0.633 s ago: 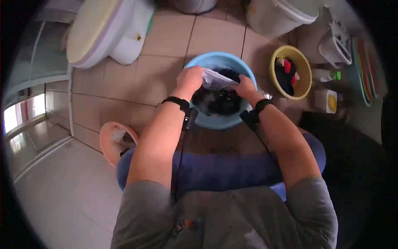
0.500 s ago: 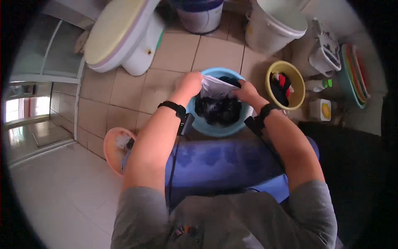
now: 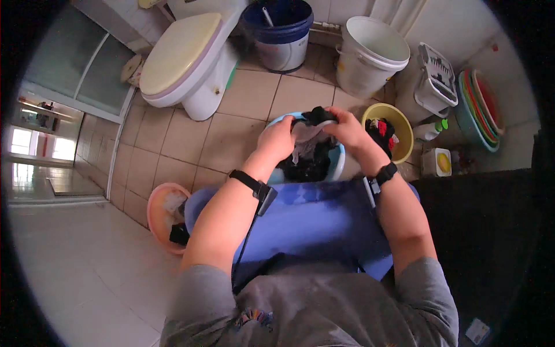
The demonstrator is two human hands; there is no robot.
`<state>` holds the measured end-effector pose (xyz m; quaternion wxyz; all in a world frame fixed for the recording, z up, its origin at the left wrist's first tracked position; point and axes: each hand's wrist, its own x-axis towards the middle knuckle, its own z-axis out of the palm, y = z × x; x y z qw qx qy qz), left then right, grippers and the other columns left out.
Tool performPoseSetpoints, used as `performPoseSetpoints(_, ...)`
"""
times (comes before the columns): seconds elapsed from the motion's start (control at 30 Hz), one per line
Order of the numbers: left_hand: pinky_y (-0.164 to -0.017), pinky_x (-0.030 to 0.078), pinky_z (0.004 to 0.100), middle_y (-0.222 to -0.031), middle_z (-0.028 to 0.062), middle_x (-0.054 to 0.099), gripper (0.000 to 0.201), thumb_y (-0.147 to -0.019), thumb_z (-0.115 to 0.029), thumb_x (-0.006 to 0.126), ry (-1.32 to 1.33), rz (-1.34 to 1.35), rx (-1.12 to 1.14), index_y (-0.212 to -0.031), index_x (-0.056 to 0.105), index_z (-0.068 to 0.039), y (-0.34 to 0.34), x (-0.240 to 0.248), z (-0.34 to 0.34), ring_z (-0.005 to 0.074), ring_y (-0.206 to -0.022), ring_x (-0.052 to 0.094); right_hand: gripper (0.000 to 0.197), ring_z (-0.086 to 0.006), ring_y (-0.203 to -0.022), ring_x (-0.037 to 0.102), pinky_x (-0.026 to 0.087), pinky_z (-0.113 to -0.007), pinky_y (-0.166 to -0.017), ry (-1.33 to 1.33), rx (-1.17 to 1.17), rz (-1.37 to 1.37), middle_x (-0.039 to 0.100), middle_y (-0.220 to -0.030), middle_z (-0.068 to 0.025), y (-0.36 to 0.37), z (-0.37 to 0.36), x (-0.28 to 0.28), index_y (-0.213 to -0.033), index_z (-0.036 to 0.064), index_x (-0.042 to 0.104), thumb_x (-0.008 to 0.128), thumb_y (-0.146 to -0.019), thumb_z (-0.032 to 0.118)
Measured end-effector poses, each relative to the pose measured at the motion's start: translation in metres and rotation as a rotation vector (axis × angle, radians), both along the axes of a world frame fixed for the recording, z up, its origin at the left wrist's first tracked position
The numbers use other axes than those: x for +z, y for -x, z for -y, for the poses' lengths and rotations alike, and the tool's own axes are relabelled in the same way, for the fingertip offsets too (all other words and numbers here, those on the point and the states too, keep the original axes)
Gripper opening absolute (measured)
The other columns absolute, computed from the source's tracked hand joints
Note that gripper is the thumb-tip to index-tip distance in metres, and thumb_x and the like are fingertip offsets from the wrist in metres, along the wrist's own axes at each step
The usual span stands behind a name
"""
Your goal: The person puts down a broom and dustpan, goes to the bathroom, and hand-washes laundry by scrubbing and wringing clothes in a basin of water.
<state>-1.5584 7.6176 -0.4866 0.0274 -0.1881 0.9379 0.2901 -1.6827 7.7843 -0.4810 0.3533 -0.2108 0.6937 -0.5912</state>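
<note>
Over a light blue basin on the tiled floor I hold a wet, pale grey and black garment, bunched up; its exact kind does not show. My left hand is closed on its left side. My right hand grips the right side, thumb and fingers pinching the cloth. Dark wet clothes lie in the basin beneath. Most of the basin's rim is hidden by my hands and the cloth. Blue fabric covers my lap.
To the right stands a yellow basin with black and red clothes. A pink basin with suds and something dark sits at the left. Farther off are a toilet, a blue-topped bucket, a white bucket and a green-capped bottle.
The cloth, stretched out between my hands half a second ago, is now gathered in a bunch with black fabric showing on top. My view has tilted up a little.
</note>
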Motion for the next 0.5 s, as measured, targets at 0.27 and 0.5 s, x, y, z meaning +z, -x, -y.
performPoseSetpoints(0.27,-0.092,0.045,0.0407,-0.118,0.0196,0.058,0.054,-0.078,-0.014,0.065,-0.328,-0.089,-0.161,-0.127,0.043,-0.007,0.026,-0.029,-0.014,0.0366,-0.111,0.055,0.049,-0.0309,-0.089,0.064,0.048,-0.037,-0.083,-0.159,0.088,-0.294,0.064,-0.095,-0.0217,-0.004,0.013,0.003,-0.109,-0.0045,0.055,0.066,-0.064,0.013)
performPoseSetpoints(0.5,-0.096,0.043,0.0388,-0.122,0.0167,0.057,0.054,-0.075,-0.018,0.067,-0.367,0.091,-0.425,-0.125,0.047,-0.008,0.034,-0.068,0.010,0.0321,-0.118,0.051,0.054,-0.0224,-0.089,0.059,0.048,-0.031,-0.075,0.092,0.222,-0.338,0.059,-0.099,-0.0156,-0.019,0.022,0.025,-0.116,0.0024,0.041,0.057,-0.065,-0.004)
